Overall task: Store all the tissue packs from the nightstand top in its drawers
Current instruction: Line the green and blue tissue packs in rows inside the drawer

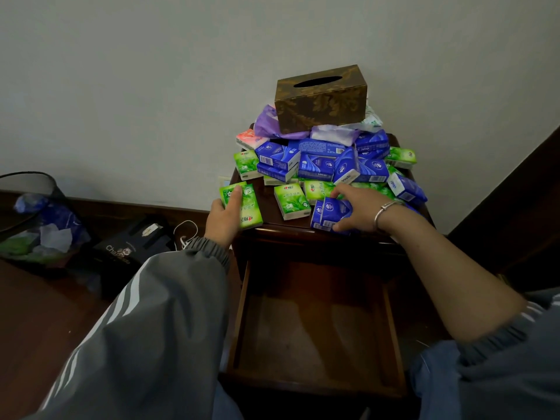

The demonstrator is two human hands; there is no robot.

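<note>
Against the pale wall (151, 86), the dark wooden nightstand (268, 207) stands with its glossy surface nearly buried. The drawer (315, 338) just under the nightstand's top stands wide open toward the person. It is a plain, straight-sided wooden tray, and its worn bottom shows from side to side between the two forearms.

The tissue packs (318, 165) are heaped from the back of the nightstand to its front edge. They are small, slick plastic bricks, mostly blue and green, with a pink one and some crumpled lilac and white wrappers at the rear. A stiff, brown-patterned tissue box (321, 98) with an oval slot sits on the crest of the heap.

To the nightstand's left a waste bin (33, 189) lined with plastic, a dark box (127, 253) and a white cable (186, 234) lie on the floor.

At the nightstand's front left corner the left hand (222, 218) grips green packs (247, 207), thumb laid over the top. The packs jut past the side edge. At the front edge on the right, the right hand (357, 210) is curled around blue packs (330, 212), fingers over them and thumb below. A thin metal bracelet (383, 212) sits on its wrist. Between the hands one lone green pack (292, 201) lies flat on bare wood.
</note>
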